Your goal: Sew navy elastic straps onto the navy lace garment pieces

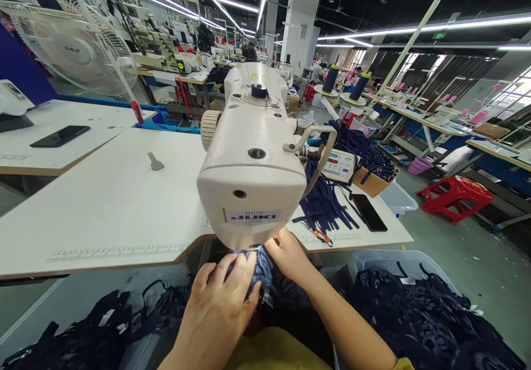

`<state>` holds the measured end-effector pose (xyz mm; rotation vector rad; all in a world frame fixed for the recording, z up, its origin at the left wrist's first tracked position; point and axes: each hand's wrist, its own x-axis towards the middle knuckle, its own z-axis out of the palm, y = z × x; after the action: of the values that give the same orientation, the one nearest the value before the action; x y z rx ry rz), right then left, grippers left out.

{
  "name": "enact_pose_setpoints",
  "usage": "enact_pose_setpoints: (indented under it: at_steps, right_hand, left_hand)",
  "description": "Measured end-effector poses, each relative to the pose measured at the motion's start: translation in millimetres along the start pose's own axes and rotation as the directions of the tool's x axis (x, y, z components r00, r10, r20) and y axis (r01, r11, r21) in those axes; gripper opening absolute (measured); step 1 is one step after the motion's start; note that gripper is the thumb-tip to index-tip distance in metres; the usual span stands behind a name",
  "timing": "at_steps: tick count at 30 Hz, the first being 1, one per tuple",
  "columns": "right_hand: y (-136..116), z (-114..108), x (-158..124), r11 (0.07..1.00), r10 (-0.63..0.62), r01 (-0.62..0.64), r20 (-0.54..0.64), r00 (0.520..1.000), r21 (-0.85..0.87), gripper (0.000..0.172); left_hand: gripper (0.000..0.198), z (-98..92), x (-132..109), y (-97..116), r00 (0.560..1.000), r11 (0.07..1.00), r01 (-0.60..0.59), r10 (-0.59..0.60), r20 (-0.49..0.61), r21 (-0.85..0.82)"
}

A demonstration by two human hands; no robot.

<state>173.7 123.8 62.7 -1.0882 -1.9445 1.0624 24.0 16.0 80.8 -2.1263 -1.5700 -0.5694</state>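
Note:
A cream sewing machine (253,154) stands in front of me on a white table (108,204). Under its head lies a piece of dark blue lace fabric (260,267). My left hand (219,309) lies flat on the fabric with its fingers stretched toward the needle. My right hand (288,254) presses the fabric just right of the needle, fingers curled onto it. The needle itself is hidden by the machine head.
Bins of dark blue garments sit at my left (83,331) and right (423,309). Dark straps (327,207), orange snips (321,236) and a black phone (369,213) lie right of the machine. A fan (74,49) stands back left, a red stool (454,196) on the right.

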Motion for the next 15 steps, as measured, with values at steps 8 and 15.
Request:
enact_pose_setpoints:
  at_steps: [8,15]
  right_hand:
    - [-9.0,-2.2,-13.9,0.998,0.049,-0.050,0.022,0.999,0.039,0.004]
    - [-7.8,-1.8,-9.8,0.999,0.049,-0.049,-0.020,0.999,0.003,0.006]
  left_hand:
    - [0.052,1.9,-19.5,-5.5,0.988,0.985,-0.135,0.142,0.061,-0.110]
    - [0.039,4.8,-20.5,13.0,0.999,0.996,0.041,-0.041,0.009,-0.074]
